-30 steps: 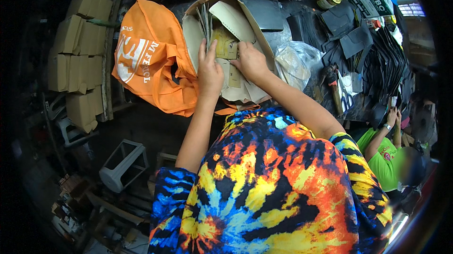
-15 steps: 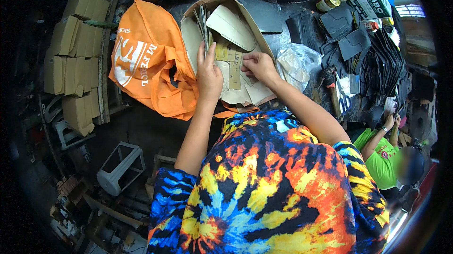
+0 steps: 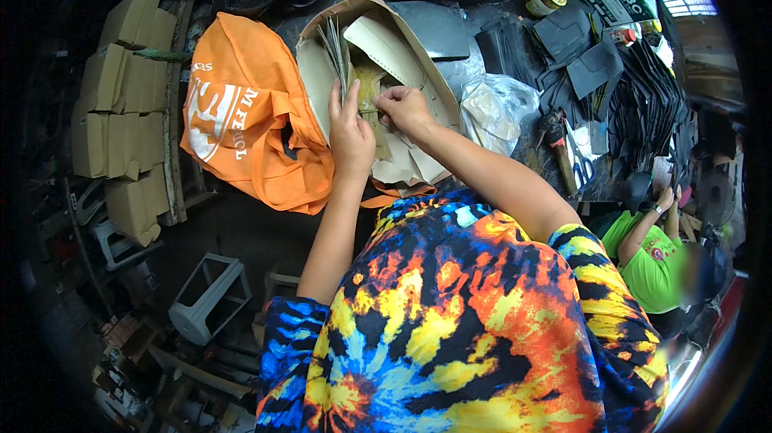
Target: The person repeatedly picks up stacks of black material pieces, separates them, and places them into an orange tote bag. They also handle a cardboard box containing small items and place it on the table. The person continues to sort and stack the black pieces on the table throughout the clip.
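The left hand (image 3: pixel 351 129) was clamped round a fanned stack of thin cardboard pieces (image 3: pixel 336 53), standing them upright so single sheets could be reached. The right hand (image 3: pixel 404 107) pinched a tan cut-out piece (image 3: pixel 371 94) just beside that stack, over the open cardboard box (image 3: pixel 384 8) on the tabletop (image 3: pixel 450 27). An orange bag (image 3: pixel 241 111) lay left of the box.

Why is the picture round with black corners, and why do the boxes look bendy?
Head view: a fisheye lens makes a round picture with dark corners and curves straight edges near the rim, like the stacked cardboard boxes; the middle, around the left hand and right hand, is sharp and evenly lit.
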`<state>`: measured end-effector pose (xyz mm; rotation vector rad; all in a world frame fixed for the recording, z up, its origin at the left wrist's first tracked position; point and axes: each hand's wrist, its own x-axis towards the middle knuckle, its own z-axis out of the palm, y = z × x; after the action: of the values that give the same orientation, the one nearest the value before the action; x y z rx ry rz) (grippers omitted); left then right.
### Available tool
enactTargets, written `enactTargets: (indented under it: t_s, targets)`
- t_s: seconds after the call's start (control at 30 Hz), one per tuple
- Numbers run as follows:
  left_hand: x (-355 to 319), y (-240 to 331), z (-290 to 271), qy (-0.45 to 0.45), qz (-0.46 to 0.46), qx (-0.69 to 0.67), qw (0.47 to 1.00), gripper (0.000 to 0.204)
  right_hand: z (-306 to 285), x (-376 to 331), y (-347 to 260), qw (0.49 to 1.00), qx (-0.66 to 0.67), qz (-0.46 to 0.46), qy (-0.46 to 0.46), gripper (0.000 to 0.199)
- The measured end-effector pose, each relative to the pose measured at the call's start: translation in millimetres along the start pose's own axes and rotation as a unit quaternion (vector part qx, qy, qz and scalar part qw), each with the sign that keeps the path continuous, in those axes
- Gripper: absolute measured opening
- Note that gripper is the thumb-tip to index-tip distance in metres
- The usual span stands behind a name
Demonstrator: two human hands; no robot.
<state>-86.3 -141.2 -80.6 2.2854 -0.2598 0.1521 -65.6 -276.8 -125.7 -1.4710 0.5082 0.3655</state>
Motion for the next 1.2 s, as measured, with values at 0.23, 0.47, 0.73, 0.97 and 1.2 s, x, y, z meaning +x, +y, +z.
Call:
enactTargets:
  t_s: [0.23, 0.47, 0.73, 0.97, 1.2]
  targets:
    - [-0.6, -5.3, 0.1, 0.0, -0.001, -0.011, 1.0, 0.063, -60.5, -40.2, -21.6, 0.99, 0.029, 0.072, -0.12, 0.017]
    - [0.4, -0.9, -0.1, 0.013, 0.04, -0.036, 0.998, 0.064, -78.1, -55.7, -12.9, 0.987, 0.074, 0.049, -0.137, 0.016]
    - [-2.5, 12.5, 14.9, 0.01, -0.03, 0.012, 0.999, 0.084, -79.6, -65.6, -16.8, 0.986, 0.05, 0.035, -0.155, 0.019]
    - [-7.0, 5.5, 12.3, 0.015, -0.044, 0.0, 0.999, 0.082, -98.7, -70.2, -21.0, 0.985, 0.089, 0.018, -0.146, 0.019]
    - [-6.6, 0.3, 11.2, 0.021, -0.016, 0.024, 0.999, 0.081, -109.0, -72.8, -43.8, 0.986, 0.083, -0.021, -0.142, 0.023]
